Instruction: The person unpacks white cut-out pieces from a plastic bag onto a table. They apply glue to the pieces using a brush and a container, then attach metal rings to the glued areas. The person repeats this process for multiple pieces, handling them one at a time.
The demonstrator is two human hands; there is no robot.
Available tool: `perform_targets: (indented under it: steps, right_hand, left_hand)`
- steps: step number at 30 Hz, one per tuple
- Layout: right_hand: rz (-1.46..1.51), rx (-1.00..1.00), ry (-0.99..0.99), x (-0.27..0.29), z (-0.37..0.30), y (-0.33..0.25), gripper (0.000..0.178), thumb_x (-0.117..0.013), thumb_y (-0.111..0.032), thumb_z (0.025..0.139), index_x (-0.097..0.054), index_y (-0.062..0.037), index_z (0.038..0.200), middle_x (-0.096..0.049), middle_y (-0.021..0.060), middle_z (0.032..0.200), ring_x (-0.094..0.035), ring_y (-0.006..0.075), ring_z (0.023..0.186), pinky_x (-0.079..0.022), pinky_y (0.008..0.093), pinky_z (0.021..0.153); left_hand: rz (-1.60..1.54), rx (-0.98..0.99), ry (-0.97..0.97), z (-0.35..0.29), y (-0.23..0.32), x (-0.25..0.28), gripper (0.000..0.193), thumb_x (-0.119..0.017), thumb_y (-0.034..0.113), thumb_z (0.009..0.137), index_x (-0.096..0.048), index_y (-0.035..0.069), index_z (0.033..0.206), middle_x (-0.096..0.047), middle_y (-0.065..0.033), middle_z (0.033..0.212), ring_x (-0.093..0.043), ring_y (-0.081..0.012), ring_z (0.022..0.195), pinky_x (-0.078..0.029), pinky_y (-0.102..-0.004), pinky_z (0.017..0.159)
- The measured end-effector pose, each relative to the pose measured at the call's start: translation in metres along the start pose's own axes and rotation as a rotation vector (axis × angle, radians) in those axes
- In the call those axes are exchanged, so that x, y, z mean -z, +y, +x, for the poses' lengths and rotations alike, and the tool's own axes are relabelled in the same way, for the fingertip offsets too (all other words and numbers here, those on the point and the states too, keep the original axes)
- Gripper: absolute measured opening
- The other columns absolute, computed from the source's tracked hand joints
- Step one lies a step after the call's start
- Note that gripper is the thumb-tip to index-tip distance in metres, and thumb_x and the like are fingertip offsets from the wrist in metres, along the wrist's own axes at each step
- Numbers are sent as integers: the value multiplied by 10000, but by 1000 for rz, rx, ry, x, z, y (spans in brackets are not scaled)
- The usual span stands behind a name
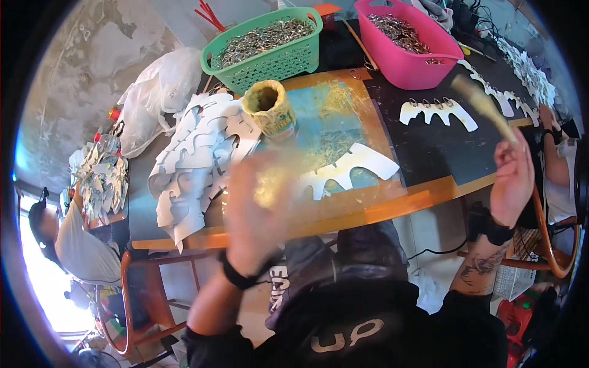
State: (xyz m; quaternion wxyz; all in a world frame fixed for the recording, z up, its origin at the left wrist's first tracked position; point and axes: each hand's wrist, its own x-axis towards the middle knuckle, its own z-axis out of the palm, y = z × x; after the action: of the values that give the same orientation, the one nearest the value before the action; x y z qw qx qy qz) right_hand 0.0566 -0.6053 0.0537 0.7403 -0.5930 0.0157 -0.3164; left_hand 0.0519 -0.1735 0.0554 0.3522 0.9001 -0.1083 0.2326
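My right hand [514, 175] is raised at the right edge of the table, its fingers closed on the handle of a brush [488, 110]. The brush points up and to the left, and its head is blurred. My left hand [261, 208] hovers over the table's near edge, smeared by motion, so its fingers cannot be read. Just right of it, a white cut-out piece [359, 164] with arched notches lies on a yellow-stained blue sheet [340, 101]. Behind my left hand stands an open can [270, 113], crusted with yellow residue. A layered pile of white cut-outs [184, 165] lies to its left.
Green [270, 73] and pink baskets [423, 73] full of small metal rings stand at the back. A notched white piece with rings [437, 113] lies on the dark mat at right. A plastic bag [162, 92] sits back left. People work at both sides.
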Motion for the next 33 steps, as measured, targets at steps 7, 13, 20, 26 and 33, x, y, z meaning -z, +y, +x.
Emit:
perform_targets:
  steps: [7,13,20,26,33]
  right_hand:
    - [-130,606,300,2,15,-45,396,-448,-158,1102,-530,122,1370,-668,241,1248,-648,274,1151,-490,330,911]
    - [-99,424,77,-57,-25,-16,428,-387,-192,1120,-498,95,1417,-688,211,1171,-665,250,1058,-461,295,782]
    - [-49,405,-137,-84,-78,10,447,-402,-246,1101,-491,95,1375,-695,239,1023,-656,240,842,-463,299,661]
    - [-47,484,-285,-112,-117,-6,448,-470,-319,1083,-497,69,1307,-643,228,971,-601,203,715,-479,324,606]
    - [-246,561,-605,-140,-121,-35,285,-726,-99,906,-682,2,1169,-713,162,971,-663,322,730,-540,390,663]
  left_hand:
    - [-401,257,3,73,-50,0,596,-817,23,798,-535,-26,1321,-616,-92,1205,-611,-169,1044,-529,-320,908]
    - [-424,400,-356,95,-77,-21,668,-901,155,754,-574,7,1317,-692,-89,1245,-660,-182,1096,-515,-332,970]
    - [203,-48,-21,64,-27,-4,703,-920,214,633,-574,63,1227,-646,-94,1127,-587,-291,1080,-463,-410,924]
    - [353,-402,142,45,-4,22,654,-908,149,619,-581,64,1179,-684,-71,1216,-637,-276,1036,-421,-393,899]
    - [410,-409,134,31,1,33,656,-922,171,616,-585,65,1168,-685,-73,1224,-640,-276,1053,-403,-385,896]
